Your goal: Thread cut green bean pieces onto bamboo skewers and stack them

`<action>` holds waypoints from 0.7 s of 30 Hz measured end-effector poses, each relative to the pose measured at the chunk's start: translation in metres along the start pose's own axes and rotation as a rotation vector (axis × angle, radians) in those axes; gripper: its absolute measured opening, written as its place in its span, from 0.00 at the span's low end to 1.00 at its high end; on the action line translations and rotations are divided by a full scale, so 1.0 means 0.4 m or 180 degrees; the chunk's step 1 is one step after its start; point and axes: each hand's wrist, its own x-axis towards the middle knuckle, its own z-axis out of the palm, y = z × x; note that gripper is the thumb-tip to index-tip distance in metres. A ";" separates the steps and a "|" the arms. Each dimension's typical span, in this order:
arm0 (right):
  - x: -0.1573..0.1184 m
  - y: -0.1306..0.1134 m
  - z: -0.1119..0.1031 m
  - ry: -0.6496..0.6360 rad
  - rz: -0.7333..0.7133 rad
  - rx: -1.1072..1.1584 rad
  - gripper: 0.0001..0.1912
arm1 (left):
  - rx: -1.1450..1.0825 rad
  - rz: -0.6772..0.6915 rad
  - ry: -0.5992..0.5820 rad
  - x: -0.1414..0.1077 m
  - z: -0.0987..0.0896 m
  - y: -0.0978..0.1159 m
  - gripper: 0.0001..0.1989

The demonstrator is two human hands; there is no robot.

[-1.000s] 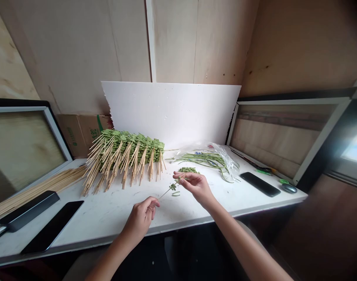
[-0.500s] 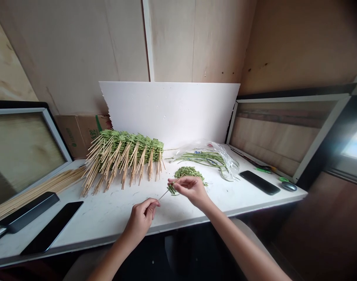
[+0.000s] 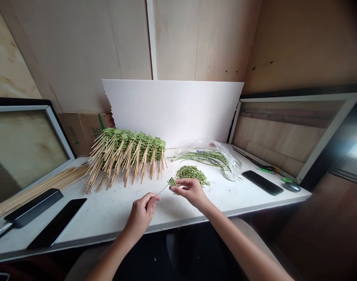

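Observation:
My left hand (image 3: 143, 210) pinches the lower end of a thin wooden skewer (image 3: 163, 189). Several short green bean pieces (image 3: 172, 182) sit side by side at the skewer's upper end, and my right hand (image 3: 190, 191) grips them between thumb and fingers. Just behind my right hand lies a loose pile of cut green pieces (image 3: 193, 173). To the left is a large stack of filled skewers (image 3: 131, 150), green pieces toward the back and bare stick ends pointing forward.
Long green beans (image 3: 206, 157) lie by a clear plastic bag (image 3: 229, 162). On the right are a black phone (image 3: 263, 182) and a mouse (image 3: 292, 187). Bare skewers (image 3: 46, 185), a black box (image 3: 33, 207) and a dark flat device (image 3: 58, 222) lie left. A white board (image 3: 172, 111) stands behind.
Several green pieces now show in a row at the skewer's tip by my right fingers. My right hand has shifted slightly, and the whole view has moved a little.

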 end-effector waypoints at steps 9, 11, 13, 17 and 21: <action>-0.002 -0.005 -0.008 -0.0177 0.0194 -0.0081 0.21 | 0.0384 0.0204 0.0001 0.004 -0.004 -0.011 0.19; -0.002 -0.010 -0.007 -0.0241 0.0226 -0.0042 0.21 | 0.0387 0.0218 0.0009 0.004 -0.004 -0.014 0.19; -0.001 -0.017 -0.005 -0.0285 0.0240 0.0018 0.21 | 0.0382 0.0222 0.0017 0.003 -0.003 -0.016 0.18; 0.000 -0.023 -0.002 -0.0260 0.0167 0.0025 0.20 | 0.0438 0.0239 0.0012 0.002 0.000 -0.019 0.17; -0.002 -0.020 -0.002 -0.0212 0.0110 -0.0103 0.20 | 0.0575 0.0301 0.0030 0.002 0.001 -0.020 0.17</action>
